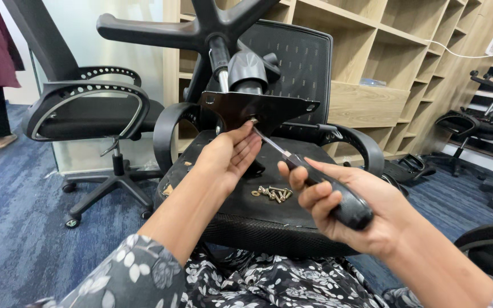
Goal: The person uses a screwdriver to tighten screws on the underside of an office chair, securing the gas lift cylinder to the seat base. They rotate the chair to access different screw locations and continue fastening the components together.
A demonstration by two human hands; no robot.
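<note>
Screwdriver [292, 162] in the right hand [343, 208], fingers wrapped tight round its black handle, the shaft angled up and away so that its tip meets the underside of the black metal plate [258, 108], near the plate's middle. The left hand [229, 157] reaches up beside the tip, fingertips [246, 134] pinched loosely at the spot where the tip touches, seemingly steadying a small fastener there; whether it truly holds one I cannot tell, since the fingers cover it. The plate belongs to a chair mechanism with its gas column and star base [201, 28] pointing upward, the whole part resting upside down on the seat [281, 228] of an office chair, which serves as a workbench at lap height and brings the plate's underside up to face the person. A small heap of brass-coloured screws and washers [272, 194] lies on the seat toward its middle, between the two forearms, within easy reach of either hand. A finished black chair [92, 114] stands to the left on the blue carpet, wooden shelving [383, 57] fills the wall behind, and another person's legs show at the far left edge
</note>
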